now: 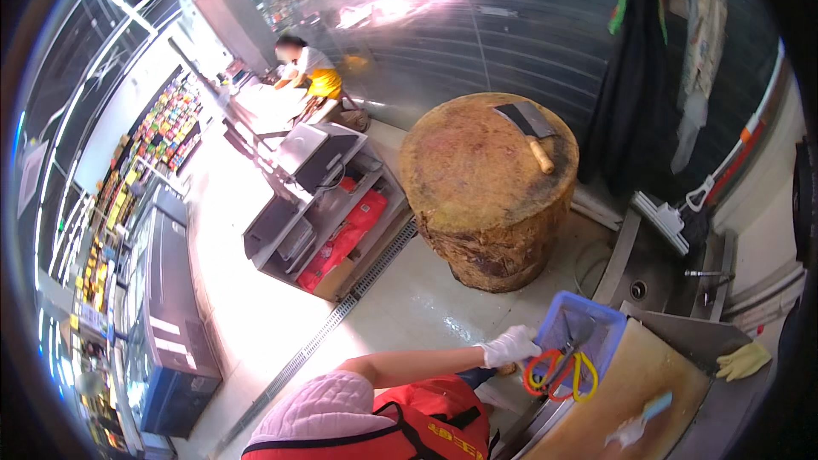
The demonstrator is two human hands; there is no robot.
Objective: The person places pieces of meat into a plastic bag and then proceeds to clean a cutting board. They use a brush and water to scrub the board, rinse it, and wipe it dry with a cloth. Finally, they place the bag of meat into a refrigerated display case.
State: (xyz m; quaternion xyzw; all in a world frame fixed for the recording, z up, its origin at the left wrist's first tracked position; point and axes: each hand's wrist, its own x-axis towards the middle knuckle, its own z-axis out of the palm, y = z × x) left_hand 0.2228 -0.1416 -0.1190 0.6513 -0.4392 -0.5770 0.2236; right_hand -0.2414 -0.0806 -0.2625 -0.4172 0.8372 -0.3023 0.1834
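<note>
In a white glove, my left hand (pixel 509 346) grips the left rim of a blue plastic basket (pixel 612 326). Scissors with red handles (pixel 535 384) and scissors with yellow handles (pixel 592 378) stand in it, handles over the near rim. Their dark metal blades point into the basket. A worn tan cutting board (pixel 664 364) lies beside the basket. On that board rest a light blue object (pixel 657 405) and a crumpled whitish piece (pixel 626 433), too blurred to name. My right hand is out of view.
A round chopping block (pixel 466 160) bears a cleaver (pixel 527 120). Behind the basket is a steel sink (pixel 664 287) with a squeegee mop (pixel 661 220). A yellow rubber glove (pixel 743 361) lies at right. A floor drain (pixel 319 332) passes a metal cabinet (pixel 377 255). Another person (pixel 310 67) bends over a far table.
</note>
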